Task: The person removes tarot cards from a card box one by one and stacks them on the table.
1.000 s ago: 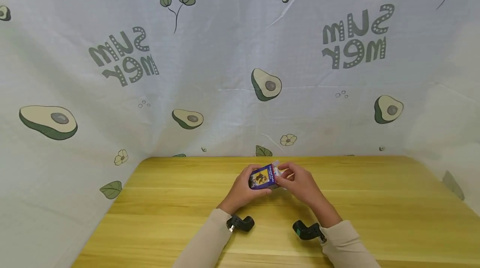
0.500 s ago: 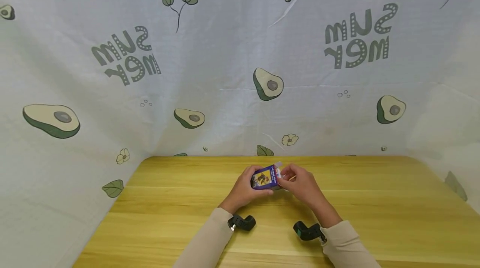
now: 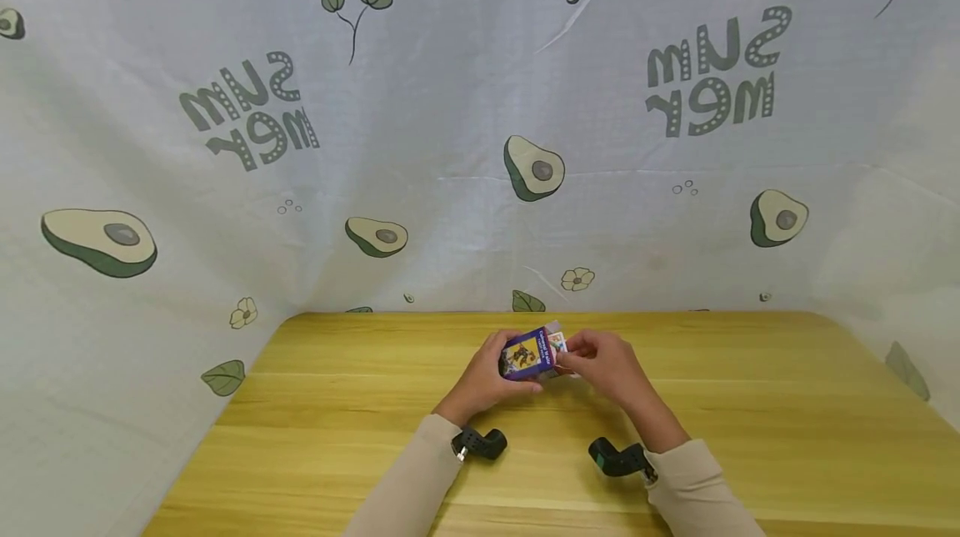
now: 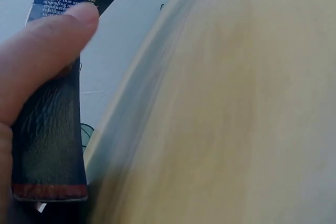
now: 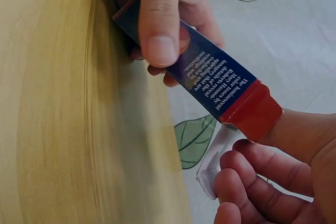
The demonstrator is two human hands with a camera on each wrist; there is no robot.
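Note:
My left hand (image 3: 480, 380) grips a dark blue card box (image 3: 524, 355), printed with a yellow picture, above the table. In the left wrist view the thumb (image 4: 68, 30) presses along the narrow side of the box (image 4: 50, 135). The box's right end is open, with a red side flap (image 5: 254, 109) folded out in the right wrist view. A stack of white-edged picture cards (image 3: 557, 343) sticks partly out of that end. My right hand (image 3: 606, 366) pinches the cards by their outer end; its fingertips are partly hidden behind the flap and box.
Both hands work over a yellow wood-grain table (image 3: 337, 420). Behind it hangs a pale cloth (image 3: 450, 103) printed with avocados, and it closes the sides too. Black camera mounts (image 3: 617, 458) sit on both wrists.
The cards show further out of the box's end than before. My right hand has shifted slightly right, while the left hand keeps the box in nearly the same place.

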